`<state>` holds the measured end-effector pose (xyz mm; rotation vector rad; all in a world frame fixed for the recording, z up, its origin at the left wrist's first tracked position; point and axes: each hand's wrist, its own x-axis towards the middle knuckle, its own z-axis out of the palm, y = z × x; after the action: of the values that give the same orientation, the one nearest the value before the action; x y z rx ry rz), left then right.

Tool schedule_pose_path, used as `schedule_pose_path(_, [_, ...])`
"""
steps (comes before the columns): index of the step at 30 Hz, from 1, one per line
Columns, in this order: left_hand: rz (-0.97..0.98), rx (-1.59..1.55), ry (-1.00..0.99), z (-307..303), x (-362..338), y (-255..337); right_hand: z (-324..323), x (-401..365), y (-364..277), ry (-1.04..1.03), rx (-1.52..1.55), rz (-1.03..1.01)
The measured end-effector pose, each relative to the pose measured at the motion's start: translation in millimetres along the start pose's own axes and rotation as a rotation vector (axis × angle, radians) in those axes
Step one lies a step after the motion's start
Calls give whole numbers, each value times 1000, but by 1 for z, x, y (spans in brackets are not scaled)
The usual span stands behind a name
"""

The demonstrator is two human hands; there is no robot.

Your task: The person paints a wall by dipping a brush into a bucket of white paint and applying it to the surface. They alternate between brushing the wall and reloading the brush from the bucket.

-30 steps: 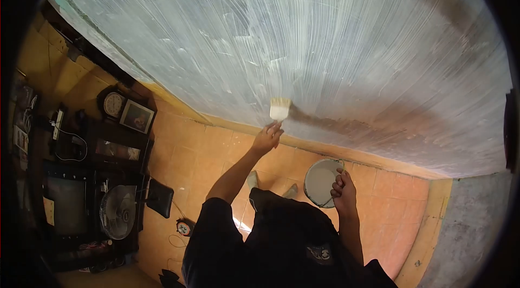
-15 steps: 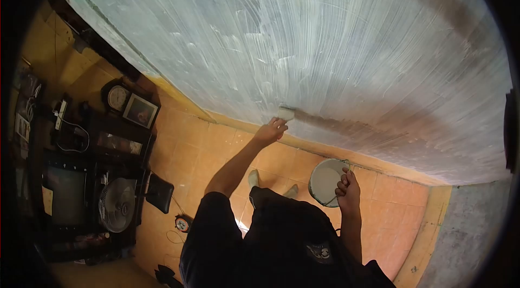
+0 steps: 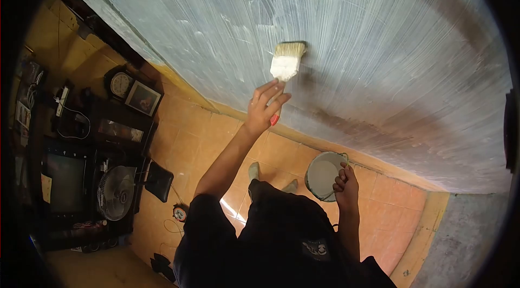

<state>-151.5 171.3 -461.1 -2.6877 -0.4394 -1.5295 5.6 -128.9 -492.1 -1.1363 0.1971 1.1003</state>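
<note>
While your left hand (image 3: 264, 109) reaches up toward the wall (image 3: 390, 39), its fingers are curled round the handle of a wide paintbrush (image 3: 287, 60), whose red end shows below your palm. The pale, paint-loaded bristles point upward and lie against the wall, just left of a dark, thinly covered patch. Whitish brush strokes cover most of the wall around it, and a brown streak runs off to the right lower down.

Your right hand (image 3: 345, 184) is down near your waist, closed on the rim of a round bucket (image 3: 320, 175) at the spot where the wire handle joins it. The bucket hangs above the orange tiled floor (image 3: 189, 142), well apart from the brush, and holds pale paint. Your 2 feet (image 3: 253, 171) show on the tiles between your arms.

Off to your left, a dark cabinet carries a clock (image 3: 120, 84) and a framed picture (image 3: 143, 98) side by side, and a fan (image 3: 115, 193) stands lower down.
</note>
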Motion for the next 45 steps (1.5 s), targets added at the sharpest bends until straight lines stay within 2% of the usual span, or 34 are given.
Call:
schedule_pose_path(3, [35,-3,57,18,-6,-7,2,2,2,6,3,-2])
schedule_pose_path(5, [64,-18,-78,39,-41,-12,2,5,4,-15,-6,13])
schedule_pose_path(9, [92,-49,-194,79,-128,-11,1,7,8,-5,4,11])
schedule_pose_path(11, [-40,-124,-380,87,-163,-5,-2,8,8,7,6,9])
schedule_pose_path(14, [-115,-187,-494,91,-194,2,-7,11,9,-2,23,-4])
schedule_pose_path(16, [-152,-212,-521,85,-190,8,-8,11,13,0,29,-13])
schedule_pose_path(21, [-283,-251,-595,77,-112,7,-1,15,13,-11,11,-9])
schedule_pose_path(26, [-208,-206,-595,15,15,17,6,20,13,-30,31,-15])
schedule_pose_path(30, [-57,-192,-493,-57,122,19,16,20,10,-28,46,-12])
schedule_pose_path(33, [8,-120,-386,-121,208,32,24,21,11,-29,46,-6])
schedule_pose_path(38, [204,2,-124,-184,304,50,36,23,11,-65,30,-6])
schedule_pose_path(41, [341,85,108,-201,339,53,44,21,9,-36,28,-1])
schedule_pose_path(42, [344,84,111,-200,342,51,47,21,8,-14,40,5])
schedule_pose_path(44, [443,38,317,-191,347,47,47,23,11,-29,48,-1])
schedule_pose_path(45, [421,22,311,-182,342,47,47,24,12,-44,54,-1])
